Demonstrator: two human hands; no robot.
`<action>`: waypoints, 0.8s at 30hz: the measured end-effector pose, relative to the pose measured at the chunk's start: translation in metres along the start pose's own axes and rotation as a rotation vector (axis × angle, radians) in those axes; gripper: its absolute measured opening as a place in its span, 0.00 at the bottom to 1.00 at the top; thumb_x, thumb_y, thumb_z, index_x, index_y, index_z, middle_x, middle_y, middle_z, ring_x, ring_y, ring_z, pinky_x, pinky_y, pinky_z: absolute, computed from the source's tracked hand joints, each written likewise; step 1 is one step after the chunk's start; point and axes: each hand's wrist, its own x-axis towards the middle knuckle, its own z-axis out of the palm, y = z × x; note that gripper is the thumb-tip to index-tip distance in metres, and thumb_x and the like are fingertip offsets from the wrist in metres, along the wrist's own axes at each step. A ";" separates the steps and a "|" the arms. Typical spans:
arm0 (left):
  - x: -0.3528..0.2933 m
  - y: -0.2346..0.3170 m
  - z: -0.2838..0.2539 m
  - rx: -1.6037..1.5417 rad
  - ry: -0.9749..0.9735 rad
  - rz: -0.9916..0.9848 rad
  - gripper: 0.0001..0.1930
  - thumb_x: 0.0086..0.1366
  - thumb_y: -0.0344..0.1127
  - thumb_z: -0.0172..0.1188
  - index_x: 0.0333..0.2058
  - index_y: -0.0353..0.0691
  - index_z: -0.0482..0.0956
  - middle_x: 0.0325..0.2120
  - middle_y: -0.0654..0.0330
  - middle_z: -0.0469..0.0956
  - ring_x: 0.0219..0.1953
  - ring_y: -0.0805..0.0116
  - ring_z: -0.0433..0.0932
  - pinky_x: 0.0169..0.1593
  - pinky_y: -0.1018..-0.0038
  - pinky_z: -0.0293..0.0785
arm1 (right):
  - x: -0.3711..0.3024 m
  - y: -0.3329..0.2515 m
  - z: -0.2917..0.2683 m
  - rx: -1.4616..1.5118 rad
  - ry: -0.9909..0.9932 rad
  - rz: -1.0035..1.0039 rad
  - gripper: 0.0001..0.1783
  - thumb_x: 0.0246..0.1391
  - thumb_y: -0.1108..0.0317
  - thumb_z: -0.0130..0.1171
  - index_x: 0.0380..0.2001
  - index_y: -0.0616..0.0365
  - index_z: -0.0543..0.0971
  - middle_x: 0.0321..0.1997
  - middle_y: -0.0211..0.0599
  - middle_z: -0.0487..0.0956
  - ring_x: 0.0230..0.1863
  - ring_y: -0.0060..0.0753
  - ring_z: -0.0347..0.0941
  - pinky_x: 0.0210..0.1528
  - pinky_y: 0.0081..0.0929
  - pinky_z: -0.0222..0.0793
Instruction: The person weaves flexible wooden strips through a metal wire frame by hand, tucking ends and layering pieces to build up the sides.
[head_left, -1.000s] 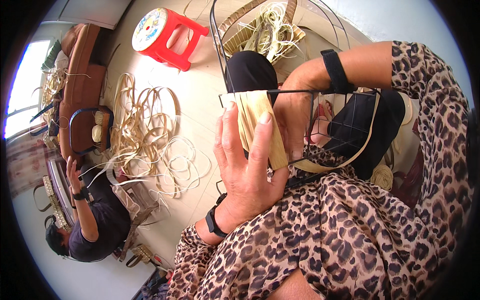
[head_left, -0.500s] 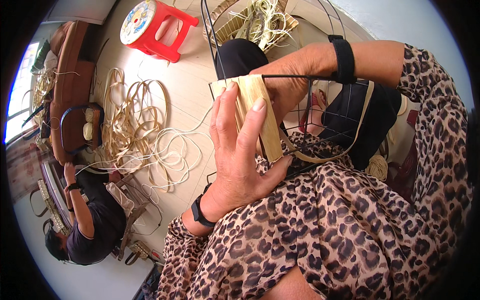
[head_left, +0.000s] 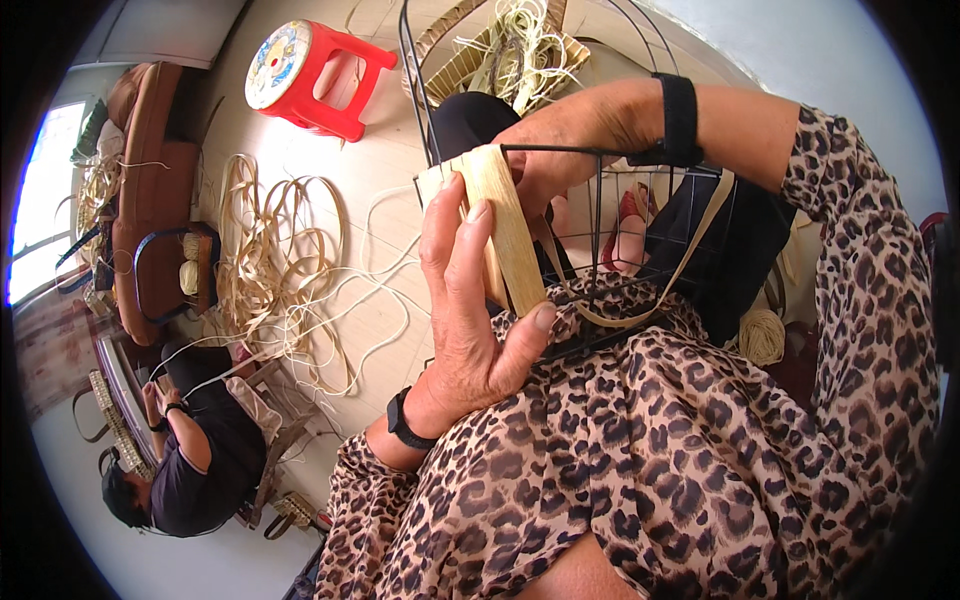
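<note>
A black wire basket frame [head_left: 597,205] rests on my lap, tilted. Pale flat straw-like strips [head_left: 512,235] wrap its near left side in a band. My left hand [head_left: 462,335] grips this band, two fingers lying along its face and the thumb at its lower end. Reaching over the frame's far side, my right hand [head_left: 550,165] has its fingers inside, behind the band. Those fingertips are hidden, so their hold does not show. A loose length of the same strip [head_left: 697,250] loops through the inside of the frame.
A red stool [head_left: 340,85] stands at far left. Coiled flat strips [head_left: 250,240] and white cord [head_left: 385,290] lie on the floor. Beyond my knees is a basket of fibres [head_left: 520,55]. A co-worker [head_left: 205,480] sits at lower left; a yarn ball [head_left: 762,335] lies right.
My left fingers have shifted left and drawn closer together on the band. The band and my right hand have moved slightly left. The co-worker's hands have come lower.
</note>
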 end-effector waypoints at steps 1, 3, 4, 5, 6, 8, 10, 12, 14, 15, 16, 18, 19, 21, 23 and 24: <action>0.001 0.001 -0.001 -0.008 -0.007 0.008 0.36 0.56 0.43 0.56 0.59 0.34 0.52 0.60 0.37 0.45 0.62 0.43 0.46 0.61 0.53 0.45 | 0.000 -0.001 0.001 -0.006 0.002 0.000 0.19 0.45 0.72 0.52 0.44 0.63 0.74 0.41 0.41 0.77 0.41 0.29 0.74 0.47 0.25 0.70; 0.007 0.002 -0.007 -0.001 0.001 0.057 0.39 0.55 0.47 0.58 0.59 0.34 0.51 0.59 0.37 0.45 0.62 0.44 0.47 0.61 0.53 0.46 | -0.003 -0.006 0.006 -0.131 0.045 -0.033 0.18 0.45 0.73 0.50 0.42 0.66 0.74 0.38 0.41 0.78 0.38 0.30 0.75 0.44 0.25 0.71; 0.015 0.000 -0.010 0.012 0.095 0.112 0.38 0.55 0.51 0.59 0.57 0.33 0.56 0.57 0.38 0.52 0.60 0.46 0.54 0.59 0.55 0.53 | -0.005 -0.010 0.008 -0.141 0.044 -0.034 0.18 0.45 0.73 0.50 0.42 0.66 0.74 0.38 0.41 0.78 0.38 0.30 0.75 0.44 0.25 0.71; 0.026 -0.010 -0.018 0.011 0.067 0.124 0.37 0.55 0.52 0.59 0.55 0.32 0.59 0.54 0.40 0.57 0.57 0.48 0.58 0.57 0.57 0.56 | -0.006 -0.011 0.009 -0.140 0.060 -0.019 0.17 0.45 0.73 0.50 0.41 0.66 0.74 0.37 0.41 0.78 0.37 0.29 0.75 0.43 0.25 0.71; 0.037 -0.015 -0.027 0.025 0.041 0.132 0.35 0.55 0.52 0.59 0.53 0.31 0.62 0.51 0.41 0.62 0.55 0.50 0.63 0.55 0.60 0.60 | -0.008 -0.013 0.011 -0.144 0.065 -0.013 0.17 0.45 0.72 0.50 0.41 0.67 0.74 0.36 0.41 0.78 0.37 0.29 0.75 0.42 0.25 0.71; 0.059 -0.011 -0.028 -0.172 0.078 -0.013 0.23 0.56 0.44 0.61 0.42 0.31 0.71 0.37 0.53 0.73 0.40 0.63 0.73 0.45 0.71 0.68 | -0.008 -0.016 0.010 -0.241 0.085 0.030 0.17 0.46 0.70 0.50 0.41 0.67 0.75 0.33 0.40 0.79 0.35 0.29 0.75 0.40 0.24 0.71; 0.075 -0.011 -0.040 -0.297 -0.215 -0.185 0.13 0.56 0.32 0.61 0.38 0.32 0.73 0.36 0.59 0.71 0.42 0.71 0.69 0.48 0.76 0.63 | -0.012 -0.011 0.008 -0.332 0.131 0.019 0.17 0.47 0.68 0.50 0.40 0.67 0.75 0.30 0.39 0.79 0.32 0.30 0.75 0.39 0.24 0.70; 0.076 -0.013 -0.035 -0.341 -0.178 -0.214 0.08 0.56 0.30 0.60 0.33 0.33 0.74 0.32 0.63 0.71 0.38 0.74 0.69 0.45 0.78 0.63 | -0.011 -0.005 0.002 -0.378 0.135 -0.014 0.16 0.45 0.68 0.52 0.37 0.67 0.76 0.27 0.39 0.79 0.31 0.31 0.76 0.37 0.24 0.70; 0.077 -0.018 -0.035 -0.396 -0.211 -0.192 0.09 0.55 0.30 0.61 0.34 0.33 0.74 0.31 0.63 0.71 0.37 0.75 0.69 0.45 0.78 0.63 | -0.012 -0.003 -0.003 -0.568 0.205 -0.074 0.14 0.45 0.68 0.54 0.34 0.67 0.77 0.26 0.39 0.78 0.30 0.31 0.75 0.35 0.25 0.70; 0.078 -0.020 -0.036 -0.370 -0.236 -0.171 0.08 0.56 0.30 0.61 0.33 0.33 0.74 0.31 0.64 0.71 0.36 0.75 0.69 0.44 0.79 0.63 | -0.013 -0.002 -0.004 -0.430 0.198 -0.136 0.11 0.46 0.69 0.55 0.32 0.66 0.77 0.24 0.39 0.78 0.29 0.31 0.75 0.33 0.26 0.69; 0.079 -0.021 -0.035 -0.373 -0.227 -0.176 0.08 0.56 0.30 0.61 0.33 0.33 0.74 0.31 0.64 0.71 0.36 0.75 0.69 0.44 0.79 0.63 | -0.013 -0.002 -0.003 -0.431 0.188 -0.132 0.11 0.46 0.69 0.55 0.32 0.66 0.77 0.24 0.39 0.78 0.29 0.31 0.75 0.33 0.26 0.69; 0.081 -0.022 -0.032 -0.471 -0.225 -0.172 0.07 0.54 0.32 0.62 0.28 0.37 0.74 0.22 0.68 0.68 0.27 0.79 0.65 0.33 0.81 0.62 | -0.016 -0.007 0.000 -0.539 0.388 -0.157 0.10 0.46 0.70 0.55 0.31 0.66 0.77 0.23 0.40 0.77 0.28 0.31 0.75 0.31 0.27 0.68; 0.081 -0.021 -0.034 -0.491 -0.237 -0.209 0.07 0.54 0.32 0.62 0.28 0.38 0.74 0.22 0.70 0.68 0.28 0.81 0.64 0.33 0.82 0.61 | -0.017 -0.004 -0.004 -0.660 0.413 -0.189 0.10 0.45 0.70 0.55 0.30 0.66 0.77 0.23 0.44 0.77 0.26 0.34 0.74 0.30 0.28 0.68; 0.080 -0.018 -0.035 -0.558 -0.241 -0.271 0.06 0.55 0.32 0.62 0.27 0.37 0.74 0.22 0.70 0.68 0.27 0.82 0.64 0.32 0.82 0.61 | -0.017 0.001 -0.007 -0.778 0.495 -0.293 0.09 0.46 0.70 0.54 0.30 0.64 0.76 0.23 0.43 0.76 0.27 0.38 0.73 0.31 0.30 0.67; 0.080 -0.015 -0.036 -0.625 -0.253 -0.331 0.06 0.55 0.32 0.62 0.27 0.37 0.74 0.21 0.71 0.69 0.27 0.83 0.64 0.31 0.83 0.61 | -0.021 0.003 -0.007 -0.939 0.629 -0.393 0.08 0.47 0.69 0.51 0.30 0.62 0.75 0.25 0.43 0.74 0.29 0.45 0.71 0.33 0.34 0.66; 0.081 -0.014 -0.037 -0.652 -0.243 -0.353 0.06 0.56 0.31 0.61 0.26 0.37 0.75 0.21 0.71 0.69 0.26 0.83 0.65 0.31 0.84 0.61 | -0.023 0.002 -0.007 -0.933 0.633 -0.392 0.08 0.47 0.69 0.51 0.30 0.62 0.75 0.25 0.43 0.74 0.29 0.45 0.71 0.33 0.34 0.66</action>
